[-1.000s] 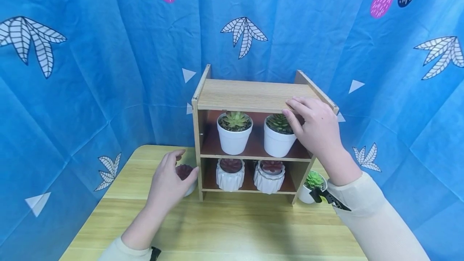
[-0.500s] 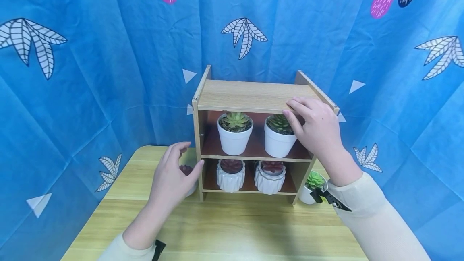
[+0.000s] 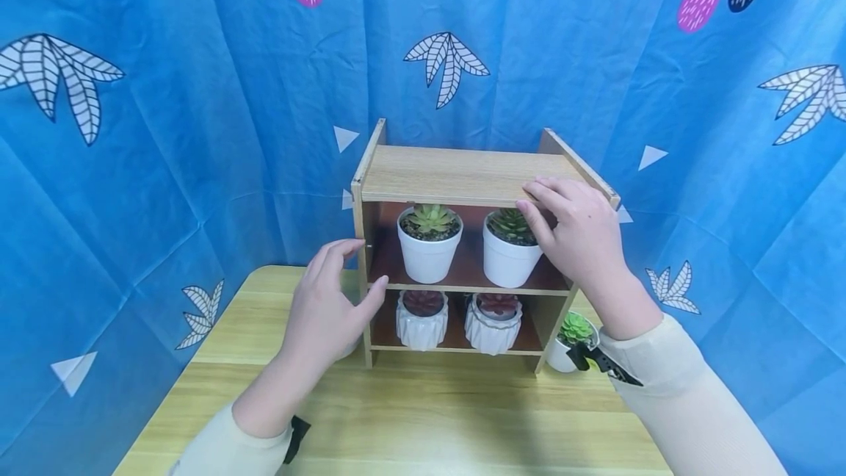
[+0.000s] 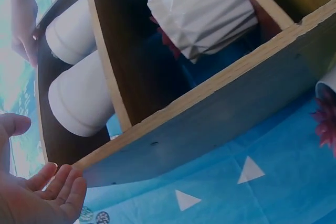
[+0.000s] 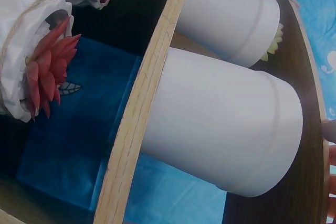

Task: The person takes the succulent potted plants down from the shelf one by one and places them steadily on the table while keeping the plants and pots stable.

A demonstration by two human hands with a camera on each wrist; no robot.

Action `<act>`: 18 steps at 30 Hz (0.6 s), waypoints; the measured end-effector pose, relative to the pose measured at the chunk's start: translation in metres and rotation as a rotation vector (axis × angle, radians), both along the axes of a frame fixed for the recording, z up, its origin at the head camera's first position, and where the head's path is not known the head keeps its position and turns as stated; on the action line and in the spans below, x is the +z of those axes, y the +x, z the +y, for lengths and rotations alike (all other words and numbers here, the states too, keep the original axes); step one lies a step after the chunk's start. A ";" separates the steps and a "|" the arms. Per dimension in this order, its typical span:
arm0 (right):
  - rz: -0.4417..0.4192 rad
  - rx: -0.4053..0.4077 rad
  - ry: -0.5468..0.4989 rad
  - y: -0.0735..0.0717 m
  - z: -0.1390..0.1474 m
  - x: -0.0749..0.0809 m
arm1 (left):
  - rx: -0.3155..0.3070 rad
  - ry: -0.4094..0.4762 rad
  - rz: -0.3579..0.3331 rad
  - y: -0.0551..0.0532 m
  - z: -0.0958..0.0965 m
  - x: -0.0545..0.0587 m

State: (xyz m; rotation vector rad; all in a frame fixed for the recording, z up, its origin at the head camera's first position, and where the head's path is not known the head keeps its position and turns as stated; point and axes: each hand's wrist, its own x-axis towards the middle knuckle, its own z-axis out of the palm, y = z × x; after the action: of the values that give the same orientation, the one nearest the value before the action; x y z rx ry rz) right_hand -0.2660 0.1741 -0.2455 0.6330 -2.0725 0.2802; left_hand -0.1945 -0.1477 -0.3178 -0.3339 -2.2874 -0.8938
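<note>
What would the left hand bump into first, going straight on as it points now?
Probably the light-brown wooden shelf, at its flat left side panel; the left hand looks close, but exact depth is unclear.

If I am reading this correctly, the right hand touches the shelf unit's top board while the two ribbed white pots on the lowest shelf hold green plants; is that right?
Not quite: the plants in those ribbed white pots are red, as the right wrist view shows. The right hand does touch the top board.
</note>
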 end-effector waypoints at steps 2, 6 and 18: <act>-0.002 -0.001 0.000 0.000 0.000 0.000 | -0.007 -0.004 0.011 -0.001 0.002 0.004; -0.005 -0.002 -0.001 0.000 0.002 0.000 | -0.029 -0.016 0.050 -0.002 0.007 0.014; -0.010 -0.007 0.006 0.002 0.001 0.001 | -0.093 -0.049 0.189 -0.008 0.022 0.041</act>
State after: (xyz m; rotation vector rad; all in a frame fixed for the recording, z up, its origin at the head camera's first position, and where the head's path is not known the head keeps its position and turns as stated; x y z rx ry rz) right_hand -0.2638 0.1749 -0.2444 0.6292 -2.0858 0.2742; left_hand -0.2029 -0.1257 -0.2773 -0.5273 -2.1364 -0.8166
